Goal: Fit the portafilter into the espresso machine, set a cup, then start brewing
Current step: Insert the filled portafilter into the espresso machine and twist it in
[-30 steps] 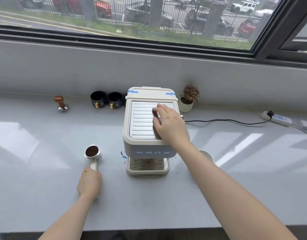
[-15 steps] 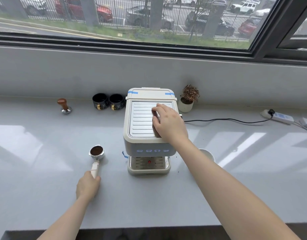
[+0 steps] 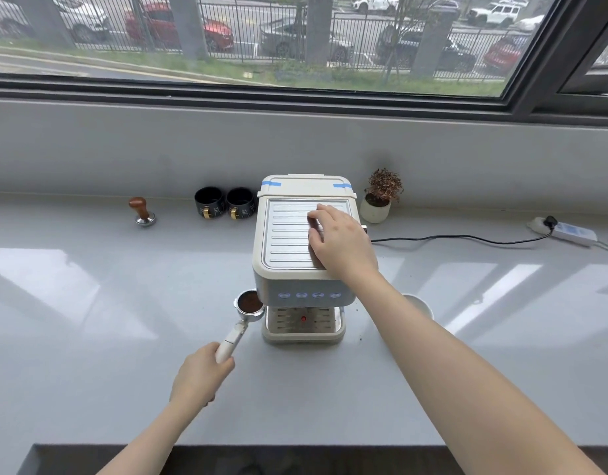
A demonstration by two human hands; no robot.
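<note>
A cream espresso machine (image 3: 285, 234) stands mid-counter, with lit buttons on its front and a drip tray (image 3: 304, 332) below. My right hand (image 3: 342, 240) lies flat on its ribbed top, holding nothing. My left hand (image 3: 201, 373) grips the white handle of the portafilter (image 3: 249, 305). Its basket, filled with dark ground coffee, hovers at the machine's front left corner. A white cup (image 3: 421, 305) sits right of the machine, partly hidden by my right forearm.
Two black cups (image 3: 225, 202) and a wooden-handled tamper (image 3: 141, 210) stand at the back left. A small potted plant (image 3: 379, 197) sits behind the machine on the right. A black cable (image 3: 467, 238) runs to a power strip (image 3: 566, 231). Coffee crumbs dot the counter.
My left hand has carried the portafilter to the right, from open counter up to the machine's front left corner. My right hand stays on the machine's top.
</note>
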